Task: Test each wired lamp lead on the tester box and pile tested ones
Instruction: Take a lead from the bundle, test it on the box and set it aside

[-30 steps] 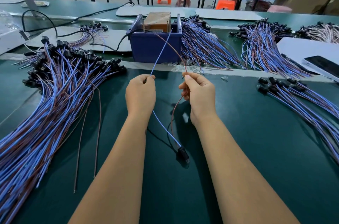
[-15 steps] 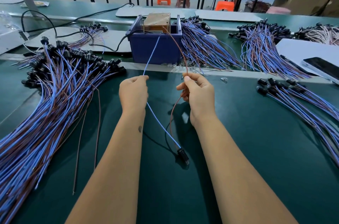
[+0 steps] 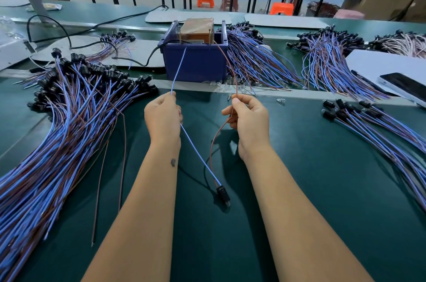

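Left hand [image 3: 163, 118] was over the green counter [image 3: 311, 189], fingers curled round the blue wire [image 3: 198, 157] of one lamp lead, pinching it near the top of the fist. Right hand [image 3: 250, 122] sat just beside it to the right, fingers curled and pinching the brown wire [image 3: 215, 141] of the same lead. Both wires ran down toward the person and met at the black lamp socket [image 3: 223, 194], which lay on the counter between the two forearms. Above the hands, the blue wire ran up to the front left rim of the tester box [image 3: 196, 62]; the brown wire arched up to its right rim. Whether the bare ends touched contacts there could not be told. The tester box was a blue bin with a tan block [image 3: 197, 28] inside, standing past the counter's pale strip, a black cable [image 3: 147, 62] leaving its left side. A big pile of leads [image 3: 57, 131] fanned out on the left of the counter, sockets at the far end. A smaller pile of leads [image 3: 380, 129] lay at right. More bundles [image 3: 255, 60] lay behind and beside the box. A phone [image 3: 403, 85] rested on a white sheet far right.
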Motion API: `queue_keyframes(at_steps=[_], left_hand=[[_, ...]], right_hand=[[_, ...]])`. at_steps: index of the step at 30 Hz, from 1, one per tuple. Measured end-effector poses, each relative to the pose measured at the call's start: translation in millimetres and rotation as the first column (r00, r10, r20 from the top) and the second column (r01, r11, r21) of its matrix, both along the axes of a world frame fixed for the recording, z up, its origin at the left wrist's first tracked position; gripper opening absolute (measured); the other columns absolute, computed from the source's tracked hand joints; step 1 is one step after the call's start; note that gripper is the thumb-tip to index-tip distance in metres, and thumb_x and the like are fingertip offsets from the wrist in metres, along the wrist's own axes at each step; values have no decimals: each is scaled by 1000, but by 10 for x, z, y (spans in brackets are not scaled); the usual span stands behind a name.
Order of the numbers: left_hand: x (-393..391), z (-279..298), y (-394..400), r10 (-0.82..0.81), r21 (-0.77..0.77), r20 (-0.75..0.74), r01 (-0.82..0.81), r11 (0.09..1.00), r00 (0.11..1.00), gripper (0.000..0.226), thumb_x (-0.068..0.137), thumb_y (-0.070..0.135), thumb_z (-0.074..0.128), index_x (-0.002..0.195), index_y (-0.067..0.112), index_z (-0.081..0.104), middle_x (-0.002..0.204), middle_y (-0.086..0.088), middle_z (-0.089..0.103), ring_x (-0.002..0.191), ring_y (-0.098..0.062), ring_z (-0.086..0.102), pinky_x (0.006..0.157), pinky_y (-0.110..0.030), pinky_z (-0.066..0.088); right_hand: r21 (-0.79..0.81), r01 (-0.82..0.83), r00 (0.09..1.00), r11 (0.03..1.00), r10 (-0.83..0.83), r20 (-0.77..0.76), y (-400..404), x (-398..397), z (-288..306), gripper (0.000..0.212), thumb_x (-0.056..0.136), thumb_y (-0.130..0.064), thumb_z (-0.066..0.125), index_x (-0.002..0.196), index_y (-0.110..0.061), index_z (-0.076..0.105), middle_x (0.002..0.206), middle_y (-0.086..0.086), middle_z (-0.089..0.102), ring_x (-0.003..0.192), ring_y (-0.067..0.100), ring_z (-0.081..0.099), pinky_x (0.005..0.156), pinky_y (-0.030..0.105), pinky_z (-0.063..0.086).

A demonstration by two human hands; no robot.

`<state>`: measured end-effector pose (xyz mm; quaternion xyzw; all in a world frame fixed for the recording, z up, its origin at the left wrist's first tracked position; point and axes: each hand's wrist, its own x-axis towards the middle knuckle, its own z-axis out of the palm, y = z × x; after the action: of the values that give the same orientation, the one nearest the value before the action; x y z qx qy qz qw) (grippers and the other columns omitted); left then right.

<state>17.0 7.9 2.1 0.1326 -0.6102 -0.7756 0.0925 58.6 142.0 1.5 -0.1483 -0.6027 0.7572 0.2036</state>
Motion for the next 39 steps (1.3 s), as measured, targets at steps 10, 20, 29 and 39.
queue_keyframes(at_steps=[10, 20, 29, 39], left_hand=[[-86, -22, -8, 95, -93, -103, -105, 990, 990, 37, 95, 7, 42, 127, 16, 60, 71, 5, 54, 48, -5, 43, 50, -20, 38], [-39, 29, 29, 108, -116, -317, -152, 982, 942, 32, 100, 13, 42, 124, 24, 59, 63, 4, 37, 52, -8, 31, 50, -20, 33], [-97, -41, 88, 19, -181, -285, -73, 981, 958, 34, 103, 16, 44, 136, 16, 53, 62, 0, 47, 50, -3, 43, 52, -15, 43], [-187, -108, 139, 13, -139, -219, -44, 989, 976, 35, 103, 18, 46, 137, 15, 51, 50, 16, 57, 50, 2, 51, 57, -16, 47]], right_hand=[[43, 33, 999, 999, -34, 16, -58, -50, 14, 11, 97, -8, 51, 101, -11, 60, 61, 0, 65, 46, 3, 49, 49, 14, 42], [73, 49, 998, 996, -51, 22, -68, -50, 10, 12, 98, -9, 51, 105, -10, 61, 65, 2, 65, 50, -1, 52, 50, 14, 43], [74, 60, 998, 996, -62, 28, -66, -37, 14, 12, 98, -9, 51, 103, -12, 61, 65, 2, 65, 50, 0, 53, 50, 14, 43], [93, 54, 998, 994, -57, 33, -75, -67, -1, 10, 97, -11, 53, 102, -14, 61, 59, -5, 64, 52, 2, 53, 51, 14, 43]])
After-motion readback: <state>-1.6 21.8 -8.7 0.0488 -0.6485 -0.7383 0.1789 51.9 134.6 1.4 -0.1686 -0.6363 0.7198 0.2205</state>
